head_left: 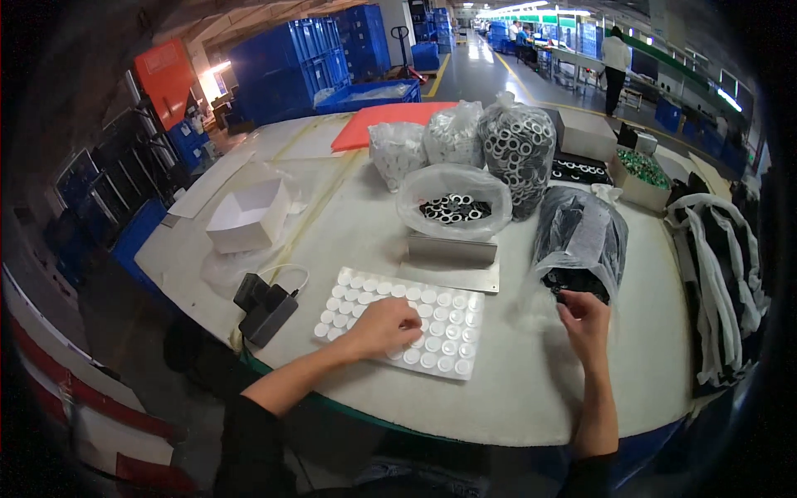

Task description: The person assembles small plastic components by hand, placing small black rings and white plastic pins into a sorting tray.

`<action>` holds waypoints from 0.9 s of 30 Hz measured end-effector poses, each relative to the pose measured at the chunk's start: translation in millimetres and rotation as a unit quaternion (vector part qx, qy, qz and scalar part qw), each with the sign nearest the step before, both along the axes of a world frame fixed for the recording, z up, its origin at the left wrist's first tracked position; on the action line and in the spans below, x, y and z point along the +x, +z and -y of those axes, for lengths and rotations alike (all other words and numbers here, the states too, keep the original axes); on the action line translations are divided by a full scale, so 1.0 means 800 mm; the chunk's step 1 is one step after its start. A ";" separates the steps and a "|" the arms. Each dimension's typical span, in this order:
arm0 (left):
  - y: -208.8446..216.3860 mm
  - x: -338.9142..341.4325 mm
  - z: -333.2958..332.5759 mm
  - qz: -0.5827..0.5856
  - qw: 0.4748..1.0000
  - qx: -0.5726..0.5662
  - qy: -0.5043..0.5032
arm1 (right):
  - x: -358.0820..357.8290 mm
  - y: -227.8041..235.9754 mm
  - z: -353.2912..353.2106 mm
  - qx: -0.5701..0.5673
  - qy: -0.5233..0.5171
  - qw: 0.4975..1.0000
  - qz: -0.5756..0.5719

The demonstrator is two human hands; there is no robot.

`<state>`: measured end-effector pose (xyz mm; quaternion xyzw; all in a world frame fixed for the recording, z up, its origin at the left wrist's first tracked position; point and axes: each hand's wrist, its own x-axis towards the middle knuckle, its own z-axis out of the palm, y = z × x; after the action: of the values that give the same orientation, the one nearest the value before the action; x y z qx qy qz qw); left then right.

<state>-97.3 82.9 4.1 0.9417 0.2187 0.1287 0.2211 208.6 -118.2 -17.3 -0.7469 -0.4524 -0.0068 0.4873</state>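
A white tray with rows of round white caps lies in front of me. My left hand rests over its middle, the fingers curled down onto the caps; what they hold, if anything, is hidden. To the right, my right hand pinches a small black part at the mouth of a clear plastic bag. More black pieces show inside that bag. Beyond the tray, an open plastic bag of black and white rings sits behind a bent metal plate.
Tied bags of white parts and of rings stand at the back. A white box and a black device with a cable are at left. A box of green parts and hanging bags line the right. A person stands far off.
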 end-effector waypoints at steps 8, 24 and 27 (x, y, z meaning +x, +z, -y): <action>-0.004 0.005 0.007 -0.065 0.939 0.293 -0.171 | -0.088 0.015 -0.023 -0.014 0.200 0.906 -0.373; 0.024 0.013 -0.020 0.264 0.867 -0.404 0.122 | -0.119 -0.014 -0.048 -0.019 0.235 0.853 -0.466; 0.020 0.029 0.005 0.290 0.864 -0.407 0.062 | -0.121 -0.007 -0.049 -0.026 0.230 0.848 -0.477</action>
<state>-73.7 78.7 20.0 0.6728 0.2357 0.3095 0.6293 111.9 -78.8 -23.2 -0.5453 -0.3231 0.4744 0.6109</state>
